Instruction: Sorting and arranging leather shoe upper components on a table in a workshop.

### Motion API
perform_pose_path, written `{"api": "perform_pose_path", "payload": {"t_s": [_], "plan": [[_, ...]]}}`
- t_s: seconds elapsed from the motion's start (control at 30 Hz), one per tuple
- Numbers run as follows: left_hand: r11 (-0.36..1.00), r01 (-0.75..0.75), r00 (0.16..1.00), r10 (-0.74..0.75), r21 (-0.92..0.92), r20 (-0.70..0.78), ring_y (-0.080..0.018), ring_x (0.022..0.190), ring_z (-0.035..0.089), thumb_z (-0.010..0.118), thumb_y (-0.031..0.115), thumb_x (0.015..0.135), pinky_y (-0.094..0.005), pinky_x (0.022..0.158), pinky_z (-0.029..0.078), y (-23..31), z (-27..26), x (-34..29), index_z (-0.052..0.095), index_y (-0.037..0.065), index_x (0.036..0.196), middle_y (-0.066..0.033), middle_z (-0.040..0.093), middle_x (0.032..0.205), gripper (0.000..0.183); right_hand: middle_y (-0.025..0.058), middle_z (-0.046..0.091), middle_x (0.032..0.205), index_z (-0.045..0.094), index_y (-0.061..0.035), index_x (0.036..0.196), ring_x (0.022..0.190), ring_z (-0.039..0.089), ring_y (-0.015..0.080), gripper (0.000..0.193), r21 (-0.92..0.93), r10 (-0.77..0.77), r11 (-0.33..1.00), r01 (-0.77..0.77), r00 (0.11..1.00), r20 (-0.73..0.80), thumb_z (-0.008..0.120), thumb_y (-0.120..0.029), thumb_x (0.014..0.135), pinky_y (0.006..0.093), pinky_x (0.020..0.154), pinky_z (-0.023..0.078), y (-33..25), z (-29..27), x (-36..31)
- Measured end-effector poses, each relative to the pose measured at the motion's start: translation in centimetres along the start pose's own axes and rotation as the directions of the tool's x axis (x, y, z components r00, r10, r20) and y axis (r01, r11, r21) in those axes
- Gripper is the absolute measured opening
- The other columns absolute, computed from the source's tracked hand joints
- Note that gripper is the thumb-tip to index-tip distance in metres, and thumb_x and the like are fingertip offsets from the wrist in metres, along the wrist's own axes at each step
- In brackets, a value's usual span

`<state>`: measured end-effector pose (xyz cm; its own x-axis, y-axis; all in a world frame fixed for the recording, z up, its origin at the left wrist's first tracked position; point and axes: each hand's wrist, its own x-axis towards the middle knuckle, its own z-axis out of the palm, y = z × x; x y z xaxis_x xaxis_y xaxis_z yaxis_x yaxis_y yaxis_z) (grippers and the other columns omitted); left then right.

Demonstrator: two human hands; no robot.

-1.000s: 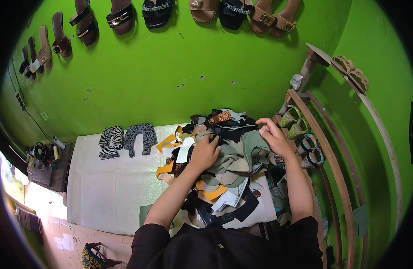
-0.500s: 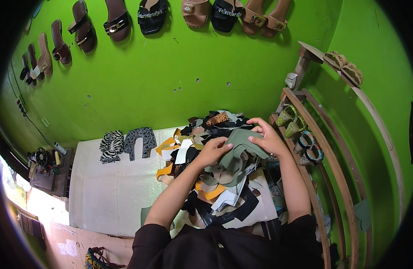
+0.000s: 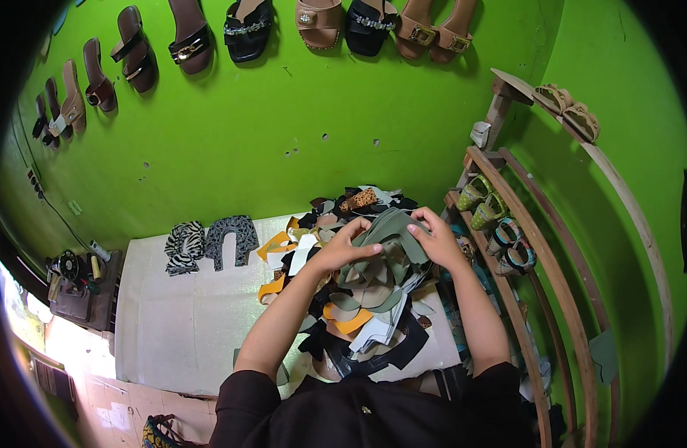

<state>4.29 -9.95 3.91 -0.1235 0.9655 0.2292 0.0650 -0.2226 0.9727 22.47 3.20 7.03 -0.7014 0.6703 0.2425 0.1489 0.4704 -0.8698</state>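
Squarely between left grip [image 3: 347,250] and right grip [image 3: 437,240] lie green pieces [image 3: 393,222]

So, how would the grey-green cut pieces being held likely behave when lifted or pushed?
The grey-green pieces are probably floppy rather than stiff, since they look thin and seem to bend. They're likely light too, being narrow sheet cut-outs. They overlap in layers with no visible fastening, so a push may make them slide or fan apart.

No legible text or numbers; outer view perhaps too blurred.
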Motion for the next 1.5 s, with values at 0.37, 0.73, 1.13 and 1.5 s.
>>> {"api": "perform_pose_path", "payload": {"t_s": [0.37, 0.73, 1.13, 1.5], "plan": [[0.944, 0.14, 0.962, -0.201, -0.3, -0.185, -0.008, 0.076, 0.056, 0.052, 0.02, 0.092, -0.0208, 0.071, 0.045, -4.8, -2.2, 0.2, 0.062, 0.003, 0.11, -0.0045, 0.063, 0.093, 0.027, 0.0115, 0.064, 0.087, 0.063, -0.0005, 0.087, 0.082, 0.061, 0.027, 0.016, -0.238, -0.433, 0.886, 0.398, 0.893, -0.122, 0.065, 0.0, 0.071, 0.0334, 0.075, 0.047, 4.2, 2.3, -2.3], [0.97, 0.242, 0.893, -0.211, 0.031, -0.398, -0.0066, 0.048, 0.046, 0.055, 0.008, 0.088, -0.0217, 0.044, 0.038, -7.7, -3.3, 1.1, 0.053, 0.001, 0.114, 0.002, 0.051, 0.066, 0.027, 0.0127, 0.062, 0.086, 0.056, -0.0004, 0.095, 0.08, 0.061, 0.0252, 0.015, -0.165, -0.281, 0.943, 0.289, 0.957, 0.072, 0.057, -0.004, 0.08, 0.0314, 0.074, 0.046, 0.5, -0.1, -3.7], [1.0, -0.012, 1.0, 0.012, -0.011, -0.013, -0.0076, 0.087, 0.053, 0.06, 0.01, 0.086, -0.0241, 0.08, 0.043, -2.8, -1.7, 0.5, 0.064, 0.004, 0.1, -0.0019, 0.061, 0.103, 0.016, 0.0095, 0.051, 0.12, 0.066, -0.0104, 0.091, 0.118, 0.043, 0.0248, 0.016, 0.035, -0.277, 0.96, 0.279, 0.92, 0.277, 0.066, -0.009, 0.074, 0.0372, 0.1, 0.03, 2.4, 1.0, 0.4], [0.78, -0.042, 0.998, 0.002, -0.625, -0.064, -0.0079, 0.078, 0.058, 0.058, 0.003, 0.086, -0.0227, 0.072, 0.047, -2.9, -3.0, -0.2, 0.06, 0.001, 0.11, -0.0011, 0.063, 0.091, 0.024, 0.0115, 0.05, 0.126, 0.07, -0.0065, 0.086, 0.108, 0.051, 0.0213, 0.019, 0.303, -0.244, 0.942, 0.141, 0.91, 0.335, 0.067, -0.003, 0.067, 0.0306, 0.092, 0.039, 3.8, 1.2, 0.7]]}}
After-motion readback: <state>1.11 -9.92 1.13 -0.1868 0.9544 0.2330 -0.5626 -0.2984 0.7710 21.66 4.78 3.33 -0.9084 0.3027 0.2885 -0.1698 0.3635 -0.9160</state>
